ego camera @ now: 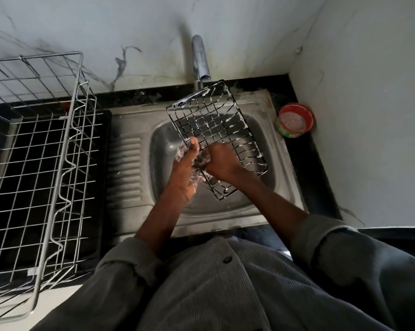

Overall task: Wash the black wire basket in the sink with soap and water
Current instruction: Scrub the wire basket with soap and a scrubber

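Nearest the camera, grey corduroy sleeves (333,263) are pushed up off both forearms. The left hand (186,170) is wrapped around the near-left edge of the black wire basket (216,132), thumb laid straight up along the rim and the rest of the fingers curled underneath, all foamy. The right hand (222,161) is bunched right beside it with fingers curled down onto the wires; a scrubber might be pinched in there, but it can't really be made out under the suds. The basket is held tilted over the steel sink (271,144), soap streaks all along its wires. Beyond the fingertips, its far corner is tucked under the tap (200,59). Well off to the left a bigger silver wire rack (46,149) is parked on the counter, and past the right hand a red tub (296,120) is sat in the corner.
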A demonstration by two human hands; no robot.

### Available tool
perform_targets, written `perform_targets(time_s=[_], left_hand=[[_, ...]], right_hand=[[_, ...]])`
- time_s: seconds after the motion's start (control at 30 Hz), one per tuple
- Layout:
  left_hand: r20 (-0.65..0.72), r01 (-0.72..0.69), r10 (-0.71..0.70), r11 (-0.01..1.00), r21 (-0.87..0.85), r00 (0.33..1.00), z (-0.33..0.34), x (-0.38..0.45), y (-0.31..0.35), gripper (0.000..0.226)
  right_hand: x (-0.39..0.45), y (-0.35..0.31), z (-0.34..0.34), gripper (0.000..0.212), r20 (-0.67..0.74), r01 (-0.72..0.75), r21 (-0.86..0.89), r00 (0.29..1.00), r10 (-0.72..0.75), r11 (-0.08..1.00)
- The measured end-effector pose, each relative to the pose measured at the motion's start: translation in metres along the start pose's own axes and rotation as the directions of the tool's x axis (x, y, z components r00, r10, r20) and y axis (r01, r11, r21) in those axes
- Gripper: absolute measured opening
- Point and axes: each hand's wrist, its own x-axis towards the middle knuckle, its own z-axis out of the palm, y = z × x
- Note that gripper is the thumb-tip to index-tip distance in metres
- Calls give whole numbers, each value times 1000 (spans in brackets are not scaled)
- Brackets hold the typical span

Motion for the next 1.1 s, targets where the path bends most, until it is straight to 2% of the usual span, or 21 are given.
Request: perform_targets(time_s=[0.07, 0.17, 0.23, 0.3, 0.33, 0.4, 0.43, 0.6, 0.7, 0.73, 0.8, 0.83, 0.93, 1.0, 1.1], left_hand=[[-14, 18, -18, 999, -28, 1000, -4, 5, -4, 117], [-21, 28, -29, 999, -33, 999, -6, 8, -5, 111], [-22, 27, -28, 999, -22, 999, 4, -3, 2, 99], [-40, 37, -37, 999, -4, 999, 11, -9, 5, 90], [-45, 34, -34, 999, 8, 998, 12, -10, 7, 94], [-57, 23, -22, 1000, 17, 998, 10, -8, 8, 119], [-67, 10, -10, 1000, 10, 998, 9, -7, 8, 127], [-67, 1, -3, 999, -38, 998, 10, -16, 7, 133], [-96, 34, -40, 998, -59, 995, 5, -22, 5, 111], [-87, 53, -58, 997, -62, 995, 2, -21, 4, 95], [-65, 74, -79, 994, -74, 995, -2, -22, 2, 57], [-55, 77, -81, 995, -67, 995, -5, -20, 2, 54], [-80, 40, -44, 998, -47, 996, -14, -14, 5, 76], [-86, 30, -37, 996, -79, 996, -22, -10, 2, 77], [-5, 24, -25, 990, -142, 1000, -20, -16, -1, 72]], right_hand=[[-6, 8, -4, 20, 78, -91, -67, 992, 96, 994], [-19, 13, -7, 28, 143, -130, -269, 975, 173, 954], [-19, 10, -13, 33, 89, -134, -363, 980, 178, 922], [-14, 9, -22, 25, -75, -188, -381, 982, 172, 905], [-12, 11, -27, 20, -161, -224, -355, 971, 176, 908], [-9, 17, -31, 17, -249, -265, -336, 950, 186, 904], [-9, 20, -32, 18, -238, -268, -347, 952, 192, 899], [-21, 22, -21, 28, -44, -254, -351, 966, 255, 901], [-23, 16, -13, 35, 130, -198, -249, 963, 236, 948], [-24, 13, -12, 34, 160, -204, -186, 959, 235, 961], [-24, 12, -11, 25, 119, -228, -41, 966, 231, 973], [-22, 11, -14, 21, 71, -230, 19, 971, 229, 973], [-20, 4, -20, 23, -33, -232, 197, 970, 243, 953], [-22, -2, -17, 27, -46, -223, 282, 968, 245, 933], [-24, -16, -10, 27, 12, -187, 443, 979, 203, 877]])
